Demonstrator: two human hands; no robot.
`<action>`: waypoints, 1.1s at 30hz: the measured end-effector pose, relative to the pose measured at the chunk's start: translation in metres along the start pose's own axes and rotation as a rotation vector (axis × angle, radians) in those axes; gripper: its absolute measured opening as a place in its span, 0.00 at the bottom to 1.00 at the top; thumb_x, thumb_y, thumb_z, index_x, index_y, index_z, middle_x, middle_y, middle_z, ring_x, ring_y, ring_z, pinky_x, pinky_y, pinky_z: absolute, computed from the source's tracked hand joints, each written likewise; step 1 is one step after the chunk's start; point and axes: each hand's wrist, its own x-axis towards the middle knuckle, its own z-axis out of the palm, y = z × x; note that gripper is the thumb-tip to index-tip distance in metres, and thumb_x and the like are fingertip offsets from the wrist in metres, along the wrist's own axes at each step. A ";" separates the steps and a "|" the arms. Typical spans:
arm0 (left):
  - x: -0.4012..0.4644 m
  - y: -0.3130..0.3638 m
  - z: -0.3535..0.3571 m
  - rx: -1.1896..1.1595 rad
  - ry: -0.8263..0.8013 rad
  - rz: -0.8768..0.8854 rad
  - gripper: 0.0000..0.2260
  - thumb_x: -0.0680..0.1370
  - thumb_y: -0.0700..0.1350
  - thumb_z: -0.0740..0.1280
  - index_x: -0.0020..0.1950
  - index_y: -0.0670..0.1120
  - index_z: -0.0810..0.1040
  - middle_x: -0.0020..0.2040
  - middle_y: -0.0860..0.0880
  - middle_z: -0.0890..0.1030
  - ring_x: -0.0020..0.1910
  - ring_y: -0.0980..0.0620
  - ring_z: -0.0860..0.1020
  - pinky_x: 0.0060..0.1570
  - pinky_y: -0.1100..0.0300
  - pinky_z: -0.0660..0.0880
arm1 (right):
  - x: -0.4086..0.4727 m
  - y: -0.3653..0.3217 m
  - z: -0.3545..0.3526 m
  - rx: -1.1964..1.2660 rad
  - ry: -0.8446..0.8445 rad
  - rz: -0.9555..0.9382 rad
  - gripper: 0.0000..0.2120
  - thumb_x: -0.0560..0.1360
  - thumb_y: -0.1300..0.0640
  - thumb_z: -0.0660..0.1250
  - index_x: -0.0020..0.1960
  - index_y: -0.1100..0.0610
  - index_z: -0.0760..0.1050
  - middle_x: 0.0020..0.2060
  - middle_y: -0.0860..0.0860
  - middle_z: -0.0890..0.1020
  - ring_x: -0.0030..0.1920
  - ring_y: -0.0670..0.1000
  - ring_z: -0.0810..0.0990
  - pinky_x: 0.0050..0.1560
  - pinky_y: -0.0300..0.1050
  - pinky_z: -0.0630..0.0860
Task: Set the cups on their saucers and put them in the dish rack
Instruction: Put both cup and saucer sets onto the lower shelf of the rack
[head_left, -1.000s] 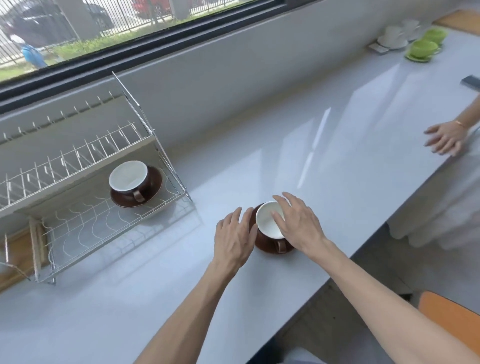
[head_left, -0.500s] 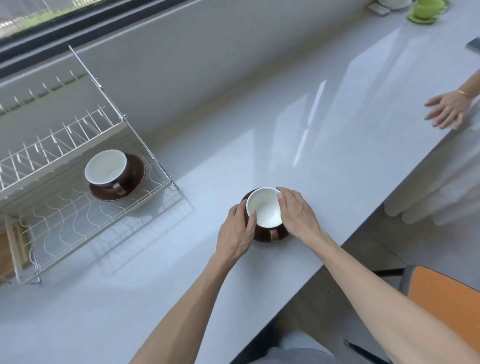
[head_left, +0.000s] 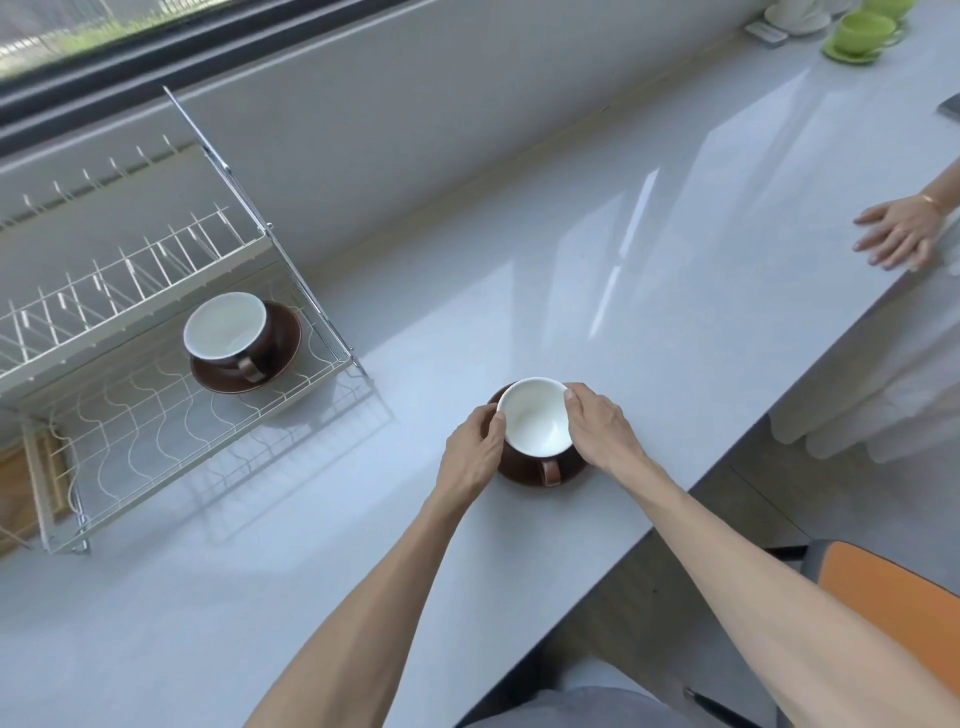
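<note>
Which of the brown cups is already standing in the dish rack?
The brown cup on its saucer on the dish rack lower shelf, left. The other brown cup sits on the counter between both hands.

Brown saucer (head_left: 524, 475) on the counter: mostly covered by its cup (head_left: 535, 422) and both hands; only the near rim shows. Fingertips of left hand (head_left: 471, 451) and right hand (head_left: 600, 434) hidden behind cup and saucer; contact with saucer edge cannot be told. Dish rack (head_left: 156, 415): left end cut off by frame. White cups (head_left: 797, 13) at top right: cropped by top edge. Second person's hand (head_left: 901, 236): arm cut off at right edge.
</note>
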 end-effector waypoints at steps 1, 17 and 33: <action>-0.001 -0.001 -0.001 -0.008 0.002 -0.006 0.20 0.79 0.58 0.57 0.67 0.53 0.75 0.58 0.51 0.79 0.59 0.46 0.78 0.60 0.44 0.77 | -0.001 -0.002 0.000 -0.006 -0.004 -0.002 0.20 0.86 0.52 0.47 0.71 0.56 0.70 0.59 0.61 0.79 0.60 0.63 0.75 0.58 0.52 0.71; -0.039 -0.011 -0.078 -0.159 0.099 -0.104 0.22 0.77 0.58 0.64 0.68 0.51 0.74 0.61 0.46 0.78 0.59 0.45 0.79 0.52 0.47 0.82 | -0.021 -0.084 0.021 -0.057 -0.130 -0.180 0.19 0.85 0.51 0.50 0.64 0.57 0.76 0.55 0.56 0.81 0.59 0.60 0.77 0.59 0.51 0.72; -0.082 -0.049 -0.177 -0.264 0.299 -0.179 0.20 0.77 0.57 0.64 0.67 0.52 0.75 0.61 0.45 0.80 0.57 0.44 0.81 0.52 0.46 0.82 | -0.038 -0.181 0.081 -0.076 -0.326 -0.316 0.20 0.83 0.49 0.53 0.67 0.55 0.76 0.58 0.56 0.81 0.60 0.61 0.77 0.63 0.56 0.75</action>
